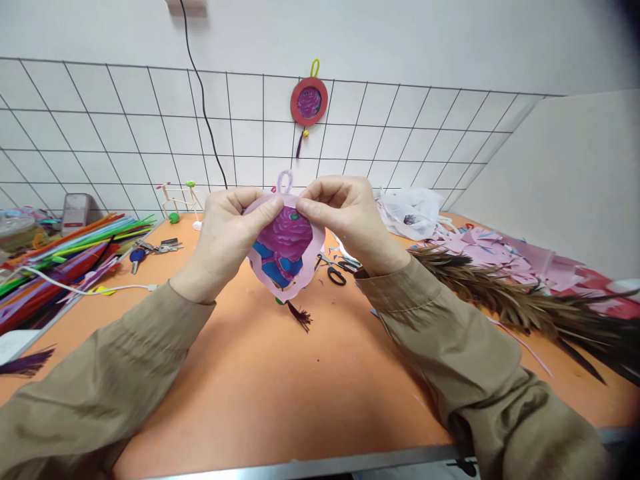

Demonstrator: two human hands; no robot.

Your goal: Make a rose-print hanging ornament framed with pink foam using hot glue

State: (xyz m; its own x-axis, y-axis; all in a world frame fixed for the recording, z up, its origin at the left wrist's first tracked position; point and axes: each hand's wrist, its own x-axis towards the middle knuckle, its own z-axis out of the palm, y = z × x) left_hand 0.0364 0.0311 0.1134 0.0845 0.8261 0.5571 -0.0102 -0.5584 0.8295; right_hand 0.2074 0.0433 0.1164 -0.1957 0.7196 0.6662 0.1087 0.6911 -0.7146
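Note:
A pink scalloped paper ornament [289, 247] with a purple flower and blue patches in its middle is held up above the orange table [280, 393]. My left hand [227, 230] pinches its upper left edge between thumb and fingers. On the upper right edge, my right hand [347, 213] pinches it the same way. A lilac loop [285, 181] stands up from the top between both hands. From the bottom tip hangs a dark red tassel [300, 317], with a bit of green beside it.
Black-handled scissors [337, 275] lie behind the ornament. Keys [136, 259], a white cable and colourful pipe cleaners [65, 260] are at left. Brown feathers [480, 287], pink scraps [495, 253] and a white plastic bag [413, 212] are at right. A round red ornament [295, 103] hangs on the wall grid.

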